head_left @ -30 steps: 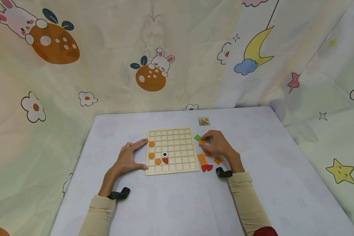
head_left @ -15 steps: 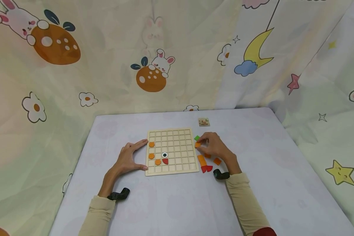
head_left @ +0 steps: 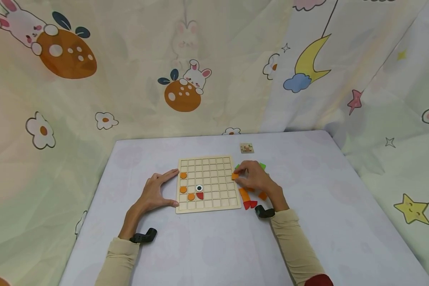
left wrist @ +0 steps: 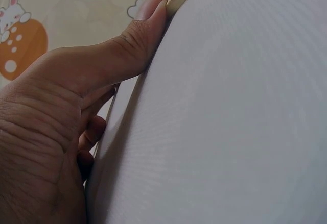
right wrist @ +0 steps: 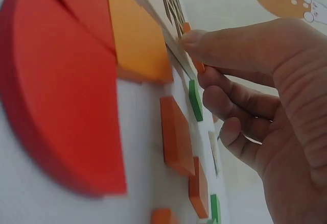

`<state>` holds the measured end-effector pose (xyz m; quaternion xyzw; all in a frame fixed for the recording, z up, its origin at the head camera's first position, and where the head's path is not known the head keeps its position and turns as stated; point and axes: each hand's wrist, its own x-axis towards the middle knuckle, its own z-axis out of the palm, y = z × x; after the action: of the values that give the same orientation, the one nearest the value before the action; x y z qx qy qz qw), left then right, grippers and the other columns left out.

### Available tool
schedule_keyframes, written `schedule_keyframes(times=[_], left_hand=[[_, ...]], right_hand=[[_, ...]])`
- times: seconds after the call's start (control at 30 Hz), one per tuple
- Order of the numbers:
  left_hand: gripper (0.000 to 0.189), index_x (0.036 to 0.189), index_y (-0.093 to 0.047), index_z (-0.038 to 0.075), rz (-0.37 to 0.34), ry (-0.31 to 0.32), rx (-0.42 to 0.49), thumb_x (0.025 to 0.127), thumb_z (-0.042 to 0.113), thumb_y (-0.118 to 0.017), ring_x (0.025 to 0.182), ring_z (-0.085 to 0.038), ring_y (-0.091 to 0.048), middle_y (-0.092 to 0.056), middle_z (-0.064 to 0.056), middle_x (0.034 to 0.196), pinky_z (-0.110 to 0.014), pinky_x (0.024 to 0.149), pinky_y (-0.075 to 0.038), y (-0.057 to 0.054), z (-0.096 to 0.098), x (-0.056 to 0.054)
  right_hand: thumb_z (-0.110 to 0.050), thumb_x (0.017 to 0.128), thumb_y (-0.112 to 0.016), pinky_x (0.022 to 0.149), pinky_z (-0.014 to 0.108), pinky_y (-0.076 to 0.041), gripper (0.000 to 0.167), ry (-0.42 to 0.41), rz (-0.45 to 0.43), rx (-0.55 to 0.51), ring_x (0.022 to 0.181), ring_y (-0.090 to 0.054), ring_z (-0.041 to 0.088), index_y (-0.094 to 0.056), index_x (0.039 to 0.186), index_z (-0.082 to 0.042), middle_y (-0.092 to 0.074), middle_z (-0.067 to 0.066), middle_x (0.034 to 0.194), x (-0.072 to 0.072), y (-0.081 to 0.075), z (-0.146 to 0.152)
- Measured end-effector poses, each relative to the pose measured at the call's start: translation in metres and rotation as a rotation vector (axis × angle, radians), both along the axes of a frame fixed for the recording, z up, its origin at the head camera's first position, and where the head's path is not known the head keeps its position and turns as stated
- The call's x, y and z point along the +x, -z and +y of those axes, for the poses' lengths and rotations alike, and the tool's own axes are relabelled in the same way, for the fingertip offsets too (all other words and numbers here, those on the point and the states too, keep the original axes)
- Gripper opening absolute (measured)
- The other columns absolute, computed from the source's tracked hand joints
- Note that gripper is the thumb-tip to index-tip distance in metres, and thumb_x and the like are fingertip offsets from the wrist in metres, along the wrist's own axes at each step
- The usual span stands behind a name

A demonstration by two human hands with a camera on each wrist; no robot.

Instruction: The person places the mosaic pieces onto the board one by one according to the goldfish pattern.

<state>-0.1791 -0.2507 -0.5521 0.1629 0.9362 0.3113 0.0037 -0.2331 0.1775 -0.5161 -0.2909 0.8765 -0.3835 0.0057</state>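
Note:
A pale wooden grid board [head_left: 216, 186] lies on the table. My left hand [head_left: 153, 193] touches its left edge, thumb and fingers spread; the left wrist view shows the thumb [left wrist: 138, 40] against the board's side. Orange discs [head_left: 191, 197], an eye disc [head_left: 199, 188] and a red quarter-round piece [head_left: 200, 196] sit in cells at the board's left. At the right edge, my right hand [head_left: 255, 177] pinches an orange square tile [head_left: 234, 176] between thumb and fingers. In the right wrist view the held tile [right wrist: 201, 68] is mostly hidden by the thumb.
Right of the board lie orange pieces [head_left: 244, 194], red quarter-round pieces [head_left: 253, 204] and green pieces [head_left: 262, 166], some partly covered by my right hand. A small patterned card [head_left: 247, 148] lies behind them. Printed cloth hangs behind the table [head_left: 207, 246].
My right hand has moved left with the orange square tile, from among the loose pieces to the board's right edge. A green piece behind the hand has come into view. The left hand stays put.

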Motion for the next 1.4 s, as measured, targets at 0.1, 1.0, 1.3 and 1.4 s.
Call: schedule_keyframes(times=[0.1, 1.0, 1.3, 1.4], left_hand=[[0.125, 0.166, -0.049, 0.028, 0.006, 0.001, 0.001, 0.059, 0.062, -0.103, 0.109, -0.021, -0.047, -0.049, 0.001, 0.173, -0.044, 0.093, -0.035, 0.000, -0.001, 0.000], [0.126, 0.167, -0.047, 0.029, -0.007, 0.006, 0.012, 0.059, 0.060, -0.103, 0.111, -0.022, -0.048, -0.048, 0.001, 0.173, -0.045, 0.095, -0.035, 0.000, 0.001, 0.001], [0.126, 0.167, -0.048, 0.030, -0.007, 0.003, 0.009, 0.058, 0.061, -0.103, 0.112, -0.022, -0.048, -0.048, 0.002, 0.173, -0.045, 0.096, -0.034, 0.001, 0.001, 0.001], [0.126, 0.167, -0.048, 0.030, -0.004, 0.002, 0.007, 0.058, 0.062, -0.103, 0.111, -0.022, -0.047, -0.049, 0.002, 0.173, -0.045, 0.096, -0.034, 0.001, 0.000, 0.000]], right_hand=[[-0.006, 0.086, -0.088, 0.082, 0.034, -0.054, 0.020, -0.006, -0.007, -0.006, 0.087, -0.065, 0.020, -0.084, 0.105, -0.003, -0.080, 0.008, 0.100, 0.000, -0.001, -0.006], [-0.006, 0.089, -0.089, 0.084, 0.039, -0.056, 0.021, -0.061, -0.072, 0.020, 0.091, -0.066, 0.018, -0.085, 0.109, -0.006, -0.082, 0.006, 0.106, -0.003, -0.004, -0.028], [-0.009, 0.089, -0.091, 0.083, 0.034, -0.056, 0.020, -0.069, -0.085, 0.010, 0.089, -0.066, 0.015, -0.085, 0.108, -0.007, -0.082, 0.003, 0.104, -0.003, -0.004, -0.038], [-0.009, 0.088, -0.091, 0.083, 0.035, -0.056, 0.020, -0.073, -0.084, 0.008, 0.090, -0.067, 0.016, -0.085, 0.108, -0.006, -0.082, 0.003, 0.103, -0.003, -0.005, -0.042]])
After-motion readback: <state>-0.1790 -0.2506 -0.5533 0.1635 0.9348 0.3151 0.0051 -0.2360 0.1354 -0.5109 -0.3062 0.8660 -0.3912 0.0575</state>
